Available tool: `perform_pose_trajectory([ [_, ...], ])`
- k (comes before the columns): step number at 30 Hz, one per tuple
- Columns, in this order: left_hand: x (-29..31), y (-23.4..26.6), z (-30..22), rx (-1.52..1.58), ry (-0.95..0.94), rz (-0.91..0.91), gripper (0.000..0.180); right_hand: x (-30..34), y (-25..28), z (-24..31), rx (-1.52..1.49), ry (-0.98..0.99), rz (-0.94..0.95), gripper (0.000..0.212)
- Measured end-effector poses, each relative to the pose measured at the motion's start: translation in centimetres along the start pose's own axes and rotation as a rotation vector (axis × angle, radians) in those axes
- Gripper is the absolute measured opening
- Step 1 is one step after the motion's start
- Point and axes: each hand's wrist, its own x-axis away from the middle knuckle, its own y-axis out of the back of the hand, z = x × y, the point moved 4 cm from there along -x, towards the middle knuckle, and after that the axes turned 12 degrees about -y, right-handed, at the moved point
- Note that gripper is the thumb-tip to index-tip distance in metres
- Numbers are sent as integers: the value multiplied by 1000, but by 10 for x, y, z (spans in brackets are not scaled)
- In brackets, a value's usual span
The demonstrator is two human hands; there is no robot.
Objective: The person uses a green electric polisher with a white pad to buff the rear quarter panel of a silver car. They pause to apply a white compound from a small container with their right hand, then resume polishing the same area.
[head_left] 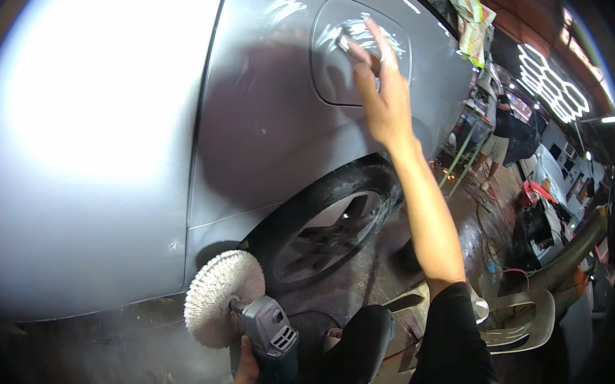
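Note:
My right hand [385, 95] is raised to the grey car's fuel flap [334, 82], its fingers apart and nothing held in them. White paste [364, 34] is smeared in streaks on the flap around my fingertips, and some whitens the fingers. Another white smear [283, 10] marks the body panel to the left of the flap. Low down, my left hand [246, 365] grips a power polisher [272, 329], partly hidden by the tool's body. Its fluffy white pad [222, 292] faces the car, just below the panel and left of the wheel.
The car's rear wheel [330, 228] is under the flap. A plastic chair [523, 321] stands to my right. Hoses and cables [490, 229] trail over the wet-looking floor. Farther off, a person [498, 136] stands near a green metal frame [466, 148].

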Motion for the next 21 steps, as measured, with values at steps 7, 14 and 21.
perform_pose_trajectory([
  [7, 1, 11, 2, -64, -68, 31, 91, -36, -65, 52, 399, 378, -39, 78],
  [14, 6, -6, -17, -158, -67, 58, 90, 7, -104, 68, 481, 477, 80, 78],
  [21, -3, -4, -7, -170, -83, 62, 95, 75, -83, 53, 490, 418, 239, 72],
])
